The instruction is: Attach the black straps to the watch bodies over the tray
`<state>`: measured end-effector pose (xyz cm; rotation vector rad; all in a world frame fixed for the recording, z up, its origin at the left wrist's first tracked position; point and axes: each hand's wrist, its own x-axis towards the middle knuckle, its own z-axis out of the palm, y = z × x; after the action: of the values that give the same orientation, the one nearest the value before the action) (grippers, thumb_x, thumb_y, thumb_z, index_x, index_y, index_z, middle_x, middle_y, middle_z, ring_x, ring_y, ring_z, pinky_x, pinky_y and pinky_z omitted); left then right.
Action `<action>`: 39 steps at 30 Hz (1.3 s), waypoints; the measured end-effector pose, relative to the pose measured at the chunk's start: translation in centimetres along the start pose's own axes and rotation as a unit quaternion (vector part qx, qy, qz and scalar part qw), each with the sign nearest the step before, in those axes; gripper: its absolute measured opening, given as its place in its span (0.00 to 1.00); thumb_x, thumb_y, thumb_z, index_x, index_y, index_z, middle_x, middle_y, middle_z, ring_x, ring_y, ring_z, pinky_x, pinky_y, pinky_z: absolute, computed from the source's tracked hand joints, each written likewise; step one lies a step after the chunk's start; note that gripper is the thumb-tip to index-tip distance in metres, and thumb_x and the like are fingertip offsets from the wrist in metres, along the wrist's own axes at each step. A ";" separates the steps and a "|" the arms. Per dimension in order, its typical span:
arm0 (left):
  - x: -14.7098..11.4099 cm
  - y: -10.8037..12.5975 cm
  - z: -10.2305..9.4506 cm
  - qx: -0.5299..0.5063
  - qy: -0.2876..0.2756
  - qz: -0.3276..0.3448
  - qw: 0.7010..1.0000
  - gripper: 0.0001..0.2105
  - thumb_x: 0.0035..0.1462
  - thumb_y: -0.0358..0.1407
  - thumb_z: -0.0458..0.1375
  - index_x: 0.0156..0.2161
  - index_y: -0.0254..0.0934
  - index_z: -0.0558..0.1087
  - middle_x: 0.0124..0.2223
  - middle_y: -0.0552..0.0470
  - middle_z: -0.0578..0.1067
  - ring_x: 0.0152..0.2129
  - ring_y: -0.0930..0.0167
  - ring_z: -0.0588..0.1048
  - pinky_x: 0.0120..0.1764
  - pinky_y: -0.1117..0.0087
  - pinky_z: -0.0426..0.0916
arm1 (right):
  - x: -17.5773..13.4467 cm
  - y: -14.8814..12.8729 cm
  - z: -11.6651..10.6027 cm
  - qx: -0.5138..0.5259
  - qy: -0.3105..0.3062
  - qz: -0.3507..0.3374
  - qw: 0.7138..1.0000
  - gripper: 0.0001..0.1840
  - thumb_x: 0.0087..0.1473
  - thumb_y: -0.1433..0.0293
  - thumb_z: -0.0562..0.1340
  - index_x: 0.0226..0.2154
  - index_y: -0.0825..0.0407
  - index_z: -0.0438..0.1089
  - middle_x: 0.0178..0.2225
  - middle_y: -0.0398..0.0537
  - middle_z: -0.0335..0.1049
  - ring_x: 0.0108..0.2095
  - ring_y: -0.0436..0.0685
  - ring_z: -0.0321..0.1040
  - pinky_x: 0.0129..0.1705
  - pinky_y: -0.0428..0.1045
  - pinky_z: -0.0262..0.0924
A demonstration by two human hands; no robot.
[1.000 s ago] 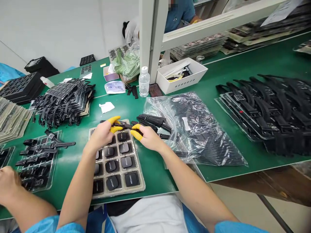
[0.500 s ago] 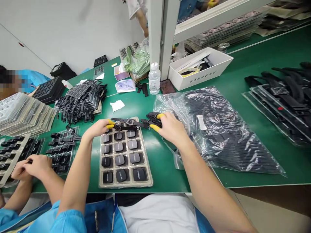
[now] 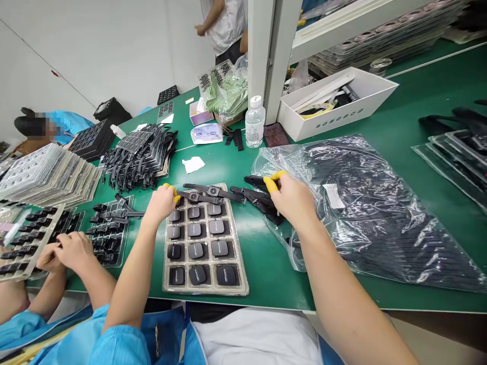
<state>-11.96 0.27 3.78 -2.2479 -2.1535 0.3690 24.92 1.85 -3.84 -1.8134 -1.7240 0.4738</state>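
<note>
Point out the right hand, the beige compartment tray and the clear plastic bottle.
Right hand (image 3: 293,197): head view, back of hand.
Beige compartment tray (image 3: 205,290): head view, front rim.
Clear plastic bottle (image 3: 254,124): head view, body.

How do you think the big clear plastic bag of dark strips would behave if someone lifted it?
The clear plastic bag would probably sag, since its film looks thin and wrinkled. It may feel weighty, being packed with dark strips. Its glossy surface might be slightly slippery to grip.

1. Black squares (image 3: 197,250): pale lettering, too small to read.
2. White box (image 3: 342,114): row of dark marks, illegible.
3. Soft pack (image 3: 206,133): blue print, unreadable.
4. Phone (image 3: 277,136): faint figures, unclear.
5. White label (image 3: 334,196) on plastic bag (image 3: 395,213): blurred.
</note>
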 end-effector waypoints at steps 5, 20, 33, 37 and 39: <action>-1.6 -0.1 0.5 0.012 -0.028 0.013 0.999 0.08 0.64 0.32 0.56 0.45 0.34 0.76 0.52 0.35 0.75 0.54 0.50 0.72 0.54 0.52 0.69 | -0.9 -1.6 -0.4 0.157 0.201 -0.045 0.966 0.16 0.65 0.54 0.60 0.40 0.49 0.73 0.46 0.61 0.73 0.46 0.68 0.72 0.48 0.61 0.66; -2.3 8.4 0.0 -0.517 0.103 0.134 0.839 0.11 0.71 0.38 0.51 0.54 0.37 0.62 0.51 0.40 0.79 0.42 0.67 0.80 0.47 0.62 0.76 | -6.1 -8.0 2.4 0.630 -0.270 0.061 0.725 0.20 0.56 0.51 0.69 0.35 0.46 0.63 0.23 0.36 0.65 0.19 0.48 0.54 0.21 0.46 0.51; -2.0 10.7 3.7 -0.448 0.159 0.314 0.822 0.27 0.60 0.22 0.48 0.62 0.39 0.71 0.60 0.43 0.77 0.59 0.64 0.75 0.61 0.57 0.72 | -5.7 -7.1 3.0 0.607 -0.355 0.074 0.707 0.18 0.54 0.55 0.70 0.30 0.50 0.67 0.17 0.37 0.66 0.15 0.46 0.53 0.17 0.44 0.44; -2.2 10.9 4.0 -0.437 0.179 0.296 0.830 0.25 0.63 0.23 0.48 0.63 0.39 0.70 0.60 0.43 0.76 0.59 0.64 0.74 0.62 0.57 0.71 | -5.7 -7.4 2.9 0.631 -0.358 0.100 0.681 0.19 0.52 0.55 0.72 0.30 0.50 0.67 0.16 0.37 0.65 0.14 0.46 0.51 0.17 0.44 0.44; -2.3 11.0 4.1 -0.437 0.180 0.282 0.835 0.25 0.65 0.24 0.48 0.64 0.38 0.69 0.60 0.42 0.75 0.59 0.64 0.74 0.62 0.57 0.71 | -5.7 -7.6 2.6 0.652 -0.356 0.115 0.660 0.19 0.51 0.56 0.73 0.30 0.49 0.66 0.16 0.37 0.64 0.15 0.46 0.50 0.17 0.44 0.44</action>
<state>-1.94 -3.30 -1.69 -2.9965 -1.5522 -1.2121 16.78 -3.38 -1.83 -0.6859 -0.8581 2.0767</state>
